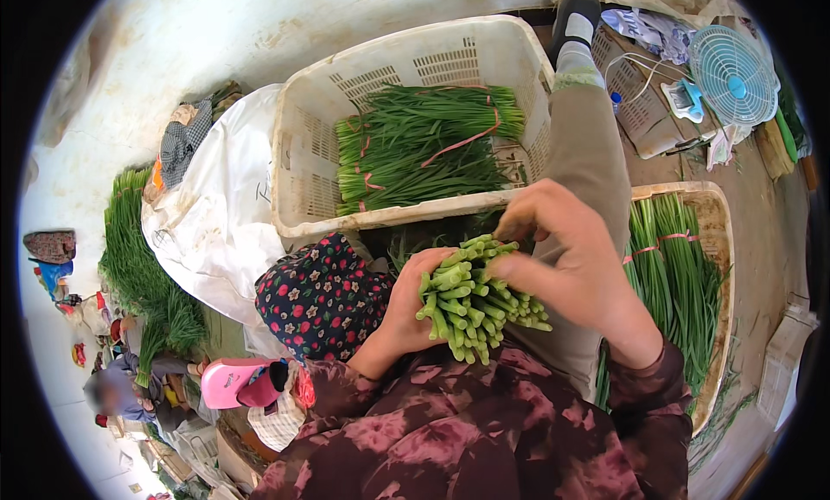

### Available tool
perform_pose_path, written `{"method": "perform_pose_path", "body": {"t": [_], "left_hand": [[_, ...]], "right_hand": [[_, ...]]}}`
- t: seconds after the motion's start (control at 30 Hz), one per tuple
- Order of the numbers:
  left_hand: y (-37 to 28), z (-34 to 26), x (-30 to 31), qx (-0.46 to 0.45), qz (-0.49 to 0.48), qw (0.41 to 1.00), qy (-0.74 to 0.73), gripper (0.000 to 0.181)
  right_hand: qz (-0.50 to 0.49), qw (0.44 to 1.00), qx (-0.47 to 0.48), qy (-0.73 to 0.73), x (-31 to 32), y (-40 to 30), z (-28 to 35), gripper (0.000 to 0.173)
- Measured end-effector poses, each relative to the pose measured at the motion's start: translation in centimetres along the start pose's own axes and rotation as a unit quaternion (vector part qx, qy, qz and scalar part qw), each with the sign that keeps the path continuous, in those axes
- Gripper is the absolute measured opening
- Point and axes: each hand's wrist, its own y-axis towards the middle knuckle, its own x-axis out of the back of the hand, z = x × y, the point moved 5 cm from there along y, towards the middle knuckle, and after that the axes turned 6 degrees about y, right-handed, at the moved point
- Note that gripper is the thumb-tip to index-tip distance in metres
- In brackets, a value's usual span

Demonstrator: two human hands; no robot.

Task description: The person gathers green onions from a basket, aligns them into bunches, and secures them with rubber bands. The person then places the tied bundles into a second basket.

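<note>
My left hand (pixel 415 305) is wrapped around a thick bunch of green stalks (pixel 463 299), apparently garlic chives, whose cut ends face up towards me. At the upper right of the bunch is my right hand (pixel 564 257), its thumb and fingers apart and blurred. Whether they pinch a stalk I cannot tell. Beyond the hands stands a white plastic crate (pixel 415 208) holding several chive bundles (pixel 421 146) tied with pink bands. To the right, partly behind my right arm, a second crate (pixel 720 318) holds banded bundles (pixel 684 273).
My outstretched leg (pixel 587 143) lies between the crates. Left are a dark cherry-print cloth (pixel 324 295), a white sack (pixel 207 221), a chive heap (pixel 139 260) and a pink slipper (pixel 237 380). Another person (pixel 130 390) sits far left. A blue fan (pixel 733 78) stands upper right.
</note>
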Motion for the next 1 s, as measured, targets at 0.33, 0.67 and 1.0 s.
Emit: {"method": "perform_pose_path", "body": {"t": [0.33, 0.67, 1.0], "left_hand": [[0.6, -3.1, -0.2, -0.132, -0.04, 0.981, 0.14, 0.094], [0.5, -3.3, -0.3, -0.177, -0.04, 0.961, 0.21, 0.093], [-0.3, -4.7, -1.1, -0.23, -0.029, 0.949, 0.214, 0.083]], "right_hand": [[-0.026, 0.969, 0.004, -0.246, -0.8, -1.1, 2.0, 0.01], [-0.045, 0.938, -0.011, -0.344, -1.5, -1.6, 2.4, 0.009], [0.022, 0.933, -0.057, -0.354, -0.7, -2.5, 2.1, 0.012]]}}
